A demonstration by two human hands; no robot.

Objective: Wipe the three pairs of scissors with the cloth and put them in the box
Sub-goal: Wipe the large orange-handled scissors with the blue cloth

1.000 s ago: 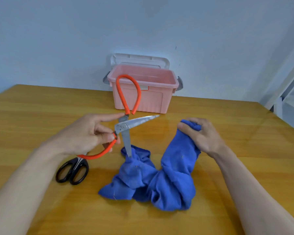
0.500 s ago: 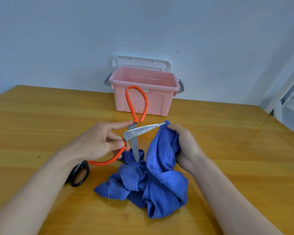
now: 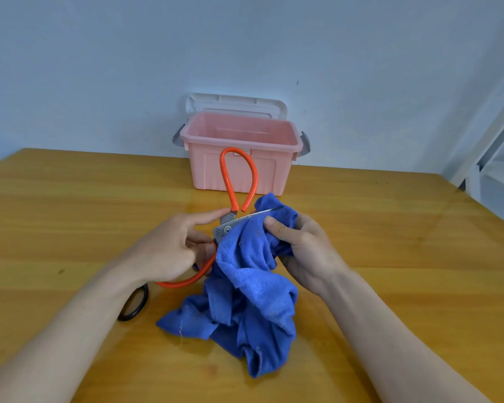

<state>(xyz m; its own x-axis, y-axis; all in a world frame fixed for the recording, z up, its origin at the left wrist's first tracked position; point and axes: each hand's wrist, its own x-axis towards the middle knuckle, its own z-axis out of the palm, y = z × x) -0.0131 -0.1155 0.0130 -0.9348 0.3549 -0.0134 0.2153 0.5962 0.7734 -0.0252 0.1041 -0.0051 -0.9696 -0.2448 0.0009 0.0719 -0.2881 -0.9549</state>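
Observation:
My left hand (image 3: 169, 251) grips the orange-handled scissors (image 3: 239, 181) near the pivot, blades apart. One orange loop stands up in front of the pink box (image 3: 242, 158); the other curves below my palm. My right hand (image 3: 300, 245) pinches the blue cloth (image 3: 250, 292) over the upper blade, whose tip pokes out past the fabric. The lower blade is hidden under the cloth. The rest of the cloth trails crumpled on the table. A black scissors handle (image 3: 134, 303) peeks out beneath my left forearm. A third pair is not visible.
The pink box stands open at the back of the wooden table (image 3: 70, 216), against the wall, its white lid (image 3: 236, 103) tipped up behind it. A white metal frame (image 3: 489, 146) stands off the table's right side.
My right hand has lifted the cloth leftward and wrapped it over the upper scissor blade. The lower blade, visible before, is now covered. My left hand kept its hold on the scissors.

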